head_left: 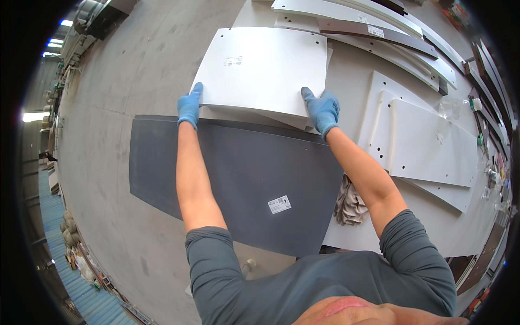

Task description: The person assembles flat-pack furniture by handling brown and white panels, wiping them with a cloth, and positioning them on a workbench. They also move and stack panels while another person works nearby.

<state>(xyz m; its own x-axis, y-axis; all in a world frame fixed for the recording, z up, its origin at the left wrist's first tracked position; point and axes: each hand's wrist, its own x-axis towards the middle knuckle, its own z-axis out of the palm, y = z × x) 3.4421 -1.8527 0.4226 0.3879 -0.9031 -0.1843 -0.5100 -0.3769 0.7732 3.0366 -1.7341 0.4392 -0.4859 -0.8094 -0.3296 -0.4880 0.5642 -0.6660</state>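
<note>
A white furniture panel (265, 67) with small dark holes near its far corners and a label lies flat in front of me. My left hand (189, 106), in a blue glove, grips the panel's near left corner with the thumb on top. On the near right corner my right hand (323, 111), gloved the same, clasps the edge, its thumb also on top. The fingers of both hands are partly hidden under the board. Just nearer than this panel lies a large dark grey panel (244, 173) with a white label, passing beneath my forearms.
White panels with holes (428, 141) are stacked on the table at the right. A brown strip (374, 33) rests on long white boards (330, 8) at the far right. A crumpled grey cloth (351, 205) lies by my right forearm. Concrete floor (108, 108) stretches along the left.
</note>
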